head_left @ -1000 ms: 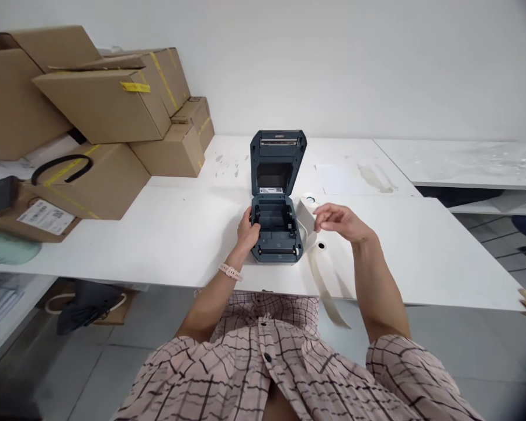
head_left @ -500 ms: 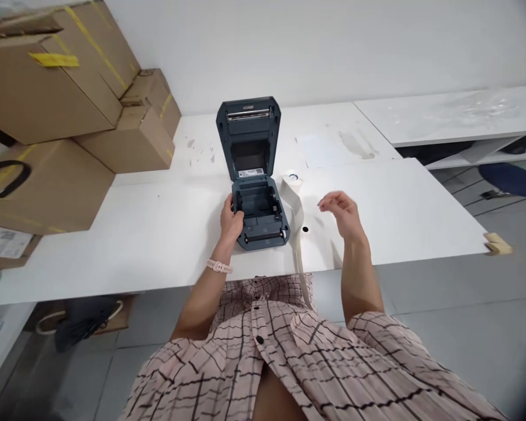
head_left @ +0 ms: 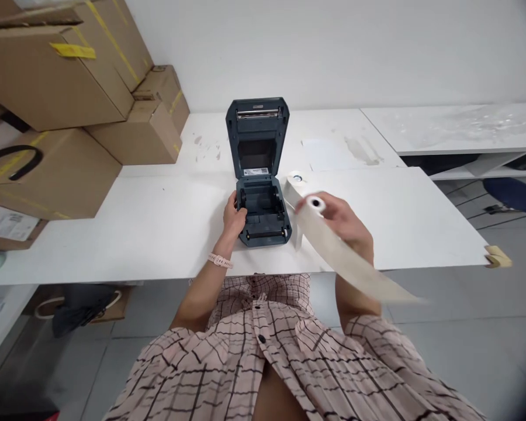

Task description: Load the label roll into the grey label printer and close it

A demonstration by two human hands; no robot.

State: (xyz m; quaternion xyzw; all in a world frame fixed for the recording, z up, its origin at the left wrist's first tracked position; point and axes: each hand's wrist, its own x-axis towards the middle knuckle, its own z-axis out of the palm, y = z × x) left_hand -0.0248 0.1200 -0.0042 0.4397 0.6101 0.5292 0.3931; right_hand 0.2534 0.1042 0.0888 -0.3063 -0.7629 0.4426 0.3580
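Note:
A dark grey label printer [head_left: 263, 217] stands on the white table [head_left: 158, 234] with its lid [head_left: 258, 137] tilted up and its roll bay showing nothing inside. My left hand [head_left: 233, 219] grips the printer's left side, fingers curled over its edge. My right hand [head_left: 347, 227], just right of the printer, is closed on a small white paper roll [head_left: 315, 203]. A long loose paper strip [head_left: 359, 266] trails from it down to the right, blurred by motion. A second white roll [head_left: 295, 177] stands on the table behind.
Stacked cardboard boxes [head_left: 48, 76] fill the table's left end. Another white table [head_left: 456, 126] stands at the right rear, with a blue chair [head_left: 515, 193] under it. A beige block [head_left: 497, 256] sits at the table's right corner. A dark bag [head_left: 81, 304] lies on the floor below.
My right hand was open above the table; now it holds the small roll, lifted, and the strip that hung over the table edge swings out to the right. The left hand stays on the printer.

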